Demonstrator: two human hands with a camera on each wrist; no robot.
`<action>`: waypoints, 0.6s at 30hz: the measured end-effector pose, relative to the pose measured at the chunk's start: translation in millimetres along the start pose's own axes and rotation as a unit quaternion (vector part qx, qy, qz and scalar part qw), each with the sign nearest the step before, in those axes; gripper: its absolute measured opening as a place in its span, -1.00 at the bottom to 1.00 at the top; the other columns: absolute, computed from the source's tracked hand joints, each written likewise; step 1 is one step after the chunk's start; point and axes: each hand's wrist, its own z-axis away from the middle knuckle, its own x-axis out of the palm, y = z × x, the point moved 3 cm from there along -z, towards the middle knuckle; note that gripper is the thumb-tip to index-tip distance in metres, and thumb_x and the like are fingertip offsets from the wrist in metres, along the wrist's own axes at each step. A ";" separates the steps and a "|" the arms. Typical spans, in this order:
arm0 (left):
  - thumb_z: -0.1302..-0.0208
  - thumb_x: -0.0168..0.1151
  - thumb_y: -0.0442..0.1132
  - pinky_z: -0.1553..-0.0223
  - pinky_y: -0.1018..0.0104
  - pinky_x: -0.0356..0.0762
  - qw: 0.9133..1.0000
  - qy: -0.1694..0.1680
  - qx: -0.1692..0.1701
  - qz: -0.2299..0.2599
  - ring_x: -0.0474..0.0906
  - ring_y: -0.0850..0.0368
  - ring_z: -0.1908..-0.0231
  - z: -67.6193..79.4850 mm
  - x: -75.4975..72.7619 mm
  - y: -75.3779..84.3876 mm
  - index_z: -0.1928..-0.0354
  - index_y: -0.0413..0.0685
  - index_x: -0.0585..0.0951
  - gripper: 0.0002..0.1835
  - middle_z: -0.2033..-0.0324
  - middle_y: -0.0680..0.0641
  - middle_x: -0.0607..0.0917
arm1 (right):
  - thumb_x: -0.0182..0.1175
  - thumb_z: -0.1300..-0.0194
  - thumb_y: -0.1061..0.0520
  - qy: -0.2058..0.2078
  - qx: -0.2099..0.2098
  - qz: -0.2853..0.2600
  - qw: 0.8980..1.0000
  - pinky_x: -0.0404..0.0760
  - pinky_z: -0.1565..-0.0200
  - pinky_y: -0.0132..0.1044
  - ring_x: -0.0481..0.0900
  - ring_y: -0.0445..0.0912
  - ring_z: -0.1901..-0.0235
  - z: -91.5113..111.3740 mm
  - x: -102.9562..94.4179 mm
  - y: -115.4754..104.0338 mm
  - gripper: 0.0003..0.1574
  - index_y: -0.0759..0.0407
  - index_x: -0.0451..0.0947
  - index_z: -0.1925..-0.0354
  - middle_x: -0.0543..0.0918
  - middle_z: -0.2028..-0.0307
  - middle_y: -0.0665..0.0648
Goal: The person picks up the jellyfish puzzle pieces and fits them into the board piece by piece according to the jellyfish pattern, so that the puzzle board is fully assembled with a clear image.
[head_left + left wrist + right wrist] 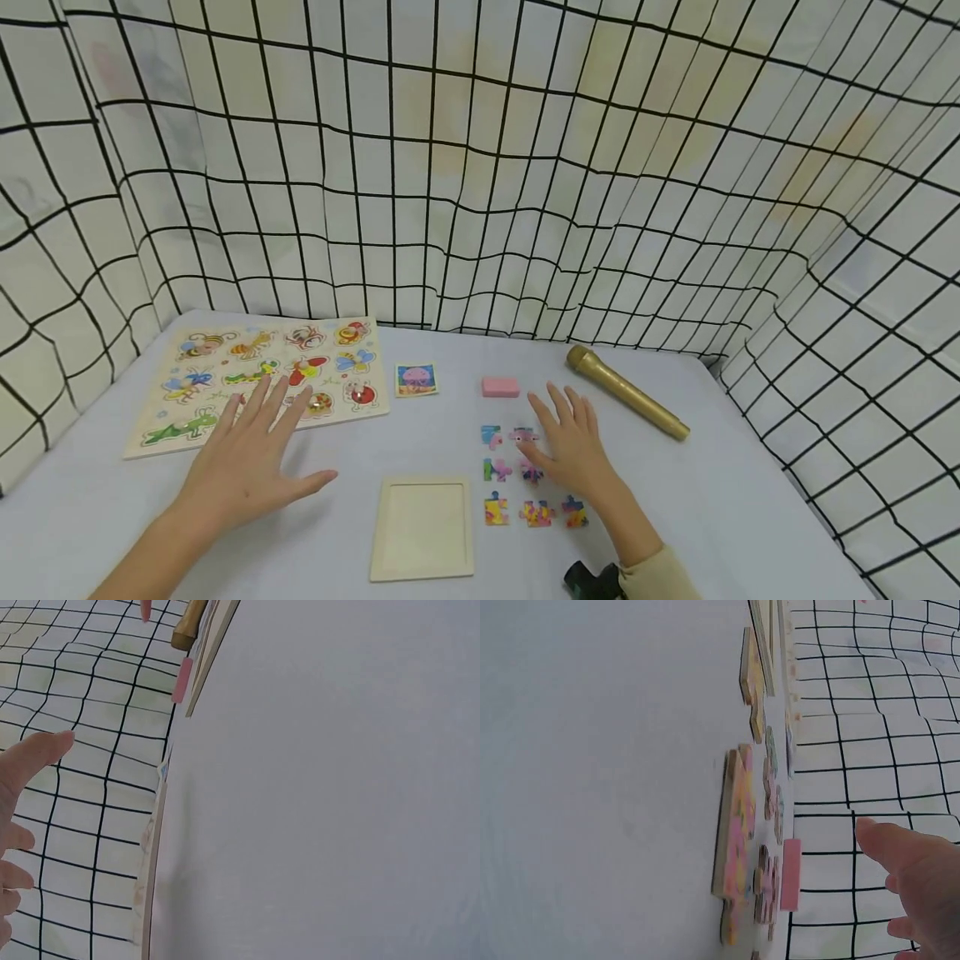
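Observation:
My left hand [247, 467] hovers with fingers spread by the front edge of a wooden insect puzzle board [281, 367], overlapping it in the head view. My right hand [573, 442], fingers also spread, is over the right side of several loose jigsaw pieces [537, 513], partly covering some. Neither hand holds anything. Between the hands lies a shallow wooden puzzle frame [422, 528] with a raised rim. In the right wrist view, the thumb [889, 844] extends above the table, apart from the jigsaw pieces [739, 825].
A small picture card [416, 380] and a pink block [500, 387] lie toward the back. A gold cylinder [628, 393] with a wider end rests at the back right. Black wire mesh [450, 200] walls off the table's back and sides. A black device [588, 581] sits by the right wrist.

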 end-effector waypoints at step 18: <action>0.12 0.10 0.49 -0.32 0.24 -0.46 0.995 -0.009 0.087 0.042 -0.04 -0.16 -0.33 14.7 28.8 42.1 -0.30 -0.24 0.23 0.11 -0.29 -0.31 0.18 | 0.12 -0.23 -0.14 -0.033 -0.043 -0.028 0.998 0.05 -0.19 0.20 0.07 0.27 -0.25 -13.2 14.6 -25.1 -0.28 0.17 0.29 -0.25 0.24 -0.25 0.34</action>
